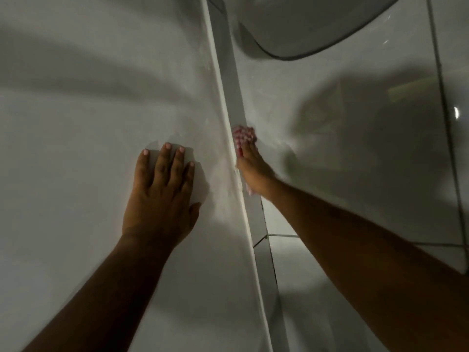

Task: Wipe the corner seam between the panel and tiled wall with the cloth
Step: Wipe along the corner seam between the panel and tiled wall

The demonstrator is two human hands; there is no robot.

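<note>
A white panel [88, 123] fills the left of the head view and meets the white tiled wall [330, 161] at a corner seam [228, 118] that runs from top centre down to the bottom. My left hand [162, 191] lies flat on the panel, fingers spread, just left of the seam. My right hand [251, 168] is pressed into the corner on the tile side and grips a pink-and-white cloth [243, 135], which sticks out beyond the fingertips against the seam. The right hand and cloth are blurred.
A curved white fixture with a dark rim [304, 29] hangs on the tiled wall at the top right. Dark grout lines [446, 123] cross the tiles to the right and below my right forearm. Shadows of both arms fall on the panel and wall.
</note>
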